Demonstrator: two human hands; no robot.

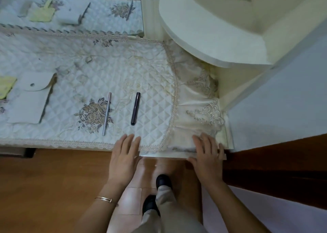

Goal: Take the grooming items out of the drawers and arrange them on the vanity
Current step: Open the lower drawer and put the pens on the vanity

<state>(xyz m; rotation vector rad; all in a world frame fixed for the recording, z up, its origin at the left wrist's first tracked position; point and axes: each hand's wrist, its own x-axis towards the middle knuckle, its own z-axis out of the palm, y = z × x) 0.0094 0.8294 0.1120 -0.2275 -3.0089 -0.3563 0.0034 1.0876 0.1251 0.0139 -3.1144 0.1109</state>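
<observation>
Left grip: open, fingers straight and close together, lying flat on the lace hem of the quilted cover at the front edge of the counter. Thin bracelet on that wrist. Right grip: also open and holding nothing, fingers spread over the satin frill at the counter's right end, thumb laid along a narrow pale strip just below the edge.

On the cover, well apart from both: silver stick across an embroidered flower, dark tube just to its right, the two roughly parallel and not touching. Farther left, white snap pouch lying flat, with a thin dark tool along its right side, partly tucked under. Yellow item cut off at the left border; cannot tell what.

Behind the counter, mirror repeating the pouch and sticks. Curved cream shelf above the right end. Below, wooden floor and dark shoes.
</observation>
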